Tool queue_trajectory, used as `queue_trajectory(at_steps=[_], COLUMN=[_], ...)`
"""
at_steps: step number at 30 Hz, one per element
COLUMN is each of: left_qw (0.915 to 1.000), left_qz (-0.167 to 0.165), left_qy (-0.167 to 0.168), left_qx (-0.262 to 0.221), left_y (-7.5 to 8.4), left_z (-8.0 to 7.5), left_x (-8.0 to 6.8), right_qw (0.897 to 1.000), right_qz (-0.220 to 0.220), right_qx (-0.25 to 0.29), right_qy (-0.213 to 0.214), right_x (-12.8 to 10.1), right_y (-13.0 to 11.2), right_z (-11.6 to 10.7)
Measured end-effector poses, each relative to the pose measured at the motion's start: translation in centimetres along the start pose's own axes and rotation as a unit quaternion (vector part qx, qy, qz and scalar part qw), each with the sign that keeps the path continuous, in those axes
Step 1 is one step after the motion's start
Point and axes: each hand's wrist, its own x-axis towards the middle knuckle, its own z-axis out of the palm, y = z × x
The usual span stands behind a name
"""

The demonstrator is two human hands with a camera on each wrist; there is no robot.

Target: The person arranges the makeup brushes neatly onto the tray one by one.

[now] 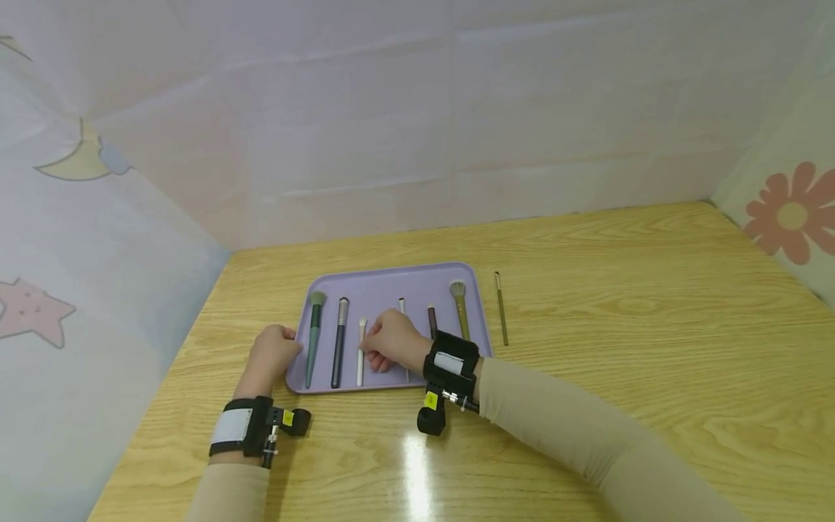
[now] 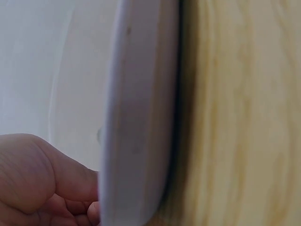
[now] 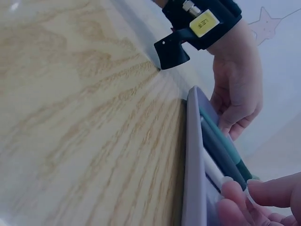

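You are working at a pale wooden tabletop (image 1: pixel 587 348) closed in by soft fabric walls printed with a moon, a star and a flower. A lilac tray (image 1: pixel 385 279) is lying on it in front of you, carrying brushes side by side, and one thin olive brush (image 1: pixel 501 308) is lying on the wood just beside the tray's right edge. Your right hand (image 1: pixel 391 341) is resting in the tray with its fingers curled, pinching the small white brush (image 1: pixel 361 351), which is lying beside a dark-handled brush (image 1: pixel 338 341) and a green-handled brush (image 1: pixel 314 335). Your left hand (image 1: pixel 274 355) is sitting at the tray's left edge, fingers loosely bent against the rim, holding it steady. The right wrist view is showing your fingertips (image 3: pixel 233 190) closing on the white brush's end, which the head view is hiding under your knuckles. The left wrist view is showing only the tray's rim (image 2: pixel 141 117) up close and your left hand's fingers (image 2: pixel 75 181) touching it.
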Motion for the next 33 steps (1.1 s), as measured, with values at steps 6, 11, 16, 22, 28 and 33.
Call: queue_trajectory(at_steps=[6, 11, 16, 22, 28, 33], left_qw=[1.0000, 1.0000, 0.9999, 1.0000, 1.0000, 0.9999], left_qz=[0.002, 0.008, 0.010, 0.008, 0.009, 0.010], left_qy=[0.001, 0.001, 0.001, 0.002, 0.002, 0.001], left_qx=[0.000, 0.002, 0.004, 0.003, 0.004, 0.005], left_y=[0.1, 0.1, -0.1, -0.1, -0.2, -0.3], left_z=[0.1, 0.1, 0.0, 0.0, 0.0, -0.1], left_x=[-0.1, 0.0, 0.1, 0.2, 0.2, 0.3], right_qw=[0.998, 0.996, 0.993, 0.992, 0.993, 0.992], right_qz=[-0.006, -0.009, -0.019, -0.027, -0.027, -0.021], right_qx=[0.059, 0.091, 0.108, 0.106, 0.094, 0.089], right_qy=[-0.007, 0.016, 0.044, 0.068, 0.073, 0.087], right_x=[-1.2, -2.0, -2.2, -2.7, -3.2, -3.3], right_y=[-0.3, -0.4, 0.0, 0.5, 1.0, 1.3], right_z=[-1.7, -3.6, -5.1, -6.7, -8.2, -9.1])
